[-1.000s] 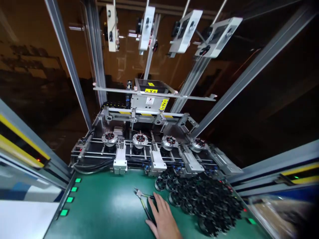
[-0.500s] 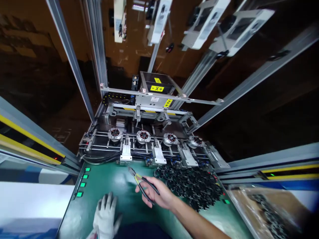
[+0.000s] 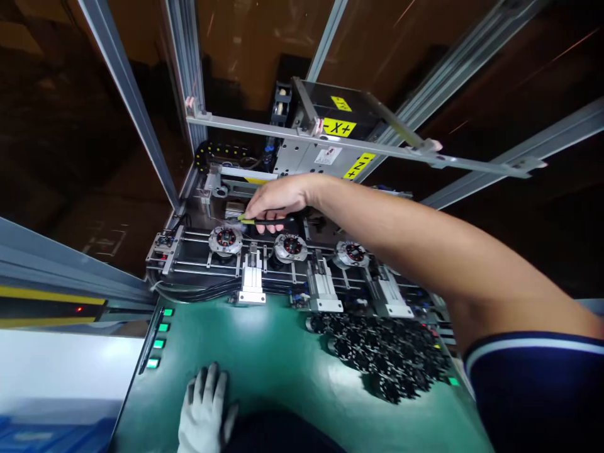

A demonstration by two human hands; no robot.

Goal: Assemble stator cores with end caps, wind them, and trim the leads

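Note:
My right hand [image 3: 278, 200], bare, reaches far over the machine and is closed on a pair of side cutters [image 3: 257, 221] with yellow and black handles. The cutters point left, and their jaws are blurred just behind the leftmost round stator [image 3: 226, 240]. Whether they touch a wire there I cannot tell. A second stator [image 3: 290, 247] sits in its fixture below the hand, and a third stator [image 3: 353, 253] is further right beneath my forearm. Lying flat on the green mat [image 3: 264, 352], with fingers stretched out, is my left hand [image 3: 204, 406] in a pale glove.
Several black parts [image 3: 391, 352] lie heaped at the mat's right. White clamp blocks [image 3: 252, 280] line the machine's front. A metal crossbar [image 3: 264, 130] spans above my right arm, before a box labelled X [image 3: 340, 128]. Green-lit buttons [image 3: 163, 328] run along the left edge.
My right hand has moved forward from above the mat to the leftmost stator, still holding the side cutters. My left hand stays on the mat. The camera view has shifted closer to the machine.

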